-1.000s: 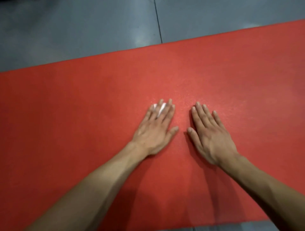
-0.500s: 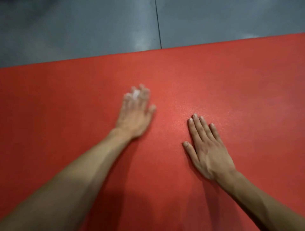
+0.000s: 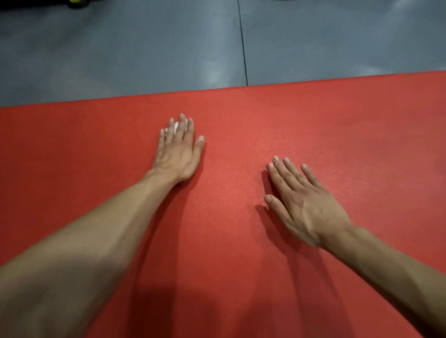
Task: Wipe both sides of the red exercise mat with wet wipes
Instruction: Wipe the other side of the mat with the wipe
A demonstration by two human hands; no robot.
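The red exercise mat (image 3: pixel 313 125) lies flat and fills most of the view. My left hand (image 3: pixel 177 152) lies palm down on it with straight fingers, pressing a white wet wipe (image 3: pixel 176 126) that shows only between the fingers. The hand is near the mat's far edge. My right hand (image 3: pixel 304 200) rests flat on the mat to the right and nearer to me, fingers spread, with nothing under it that I can see.
Grey floor (image 3: pixel 144 48) lies beyond the mat's far edge, with a dark seam (image 3: pixel 243 48) running away from me. A dark object with a yellow spot (image 3: pixel 74 2) sits at the top left corner.
My left hand has slid with the wipe away from me and to the left, apart from the right hand. The right hand has stayed flat on the mat.
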